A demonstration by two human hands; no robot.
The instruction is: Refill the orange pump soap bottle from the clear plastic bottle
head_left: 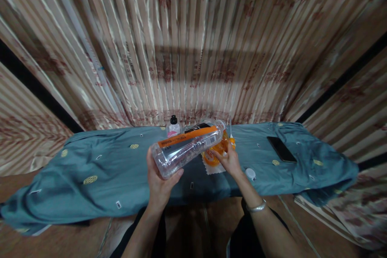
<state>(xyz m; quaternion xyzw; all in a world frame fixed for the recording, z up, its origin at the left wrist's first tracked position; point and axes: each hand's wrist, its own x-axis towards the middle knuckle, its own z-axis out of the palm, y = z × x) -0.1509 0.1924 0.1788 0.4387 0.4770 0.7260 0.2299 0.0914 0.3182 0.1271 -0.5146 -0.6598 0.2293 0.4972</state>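
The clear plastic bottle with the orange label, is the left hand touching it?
Touching. The head view shows the left hand cupping the base of the tilted clear plastic bottle, thumb and fingers wrapped against its bottom end.

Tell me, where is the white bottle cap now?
In the head view, the white bottle cap lies on the blue cloth, just right of the right hand, nearer than the black phone.

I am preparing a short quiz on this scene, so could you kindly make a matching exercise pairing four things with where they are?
Things:
1. clear bottle
2. phone
3. white cap
4. small black-capped bottle

Places:
A. flat on the cloth, far right
B. standing at the back, by the curtain
C. tilted in the left hand
D. on the cloth, beside the right hand

Pairs: 1-C, 2-A, 3-D, 4-B
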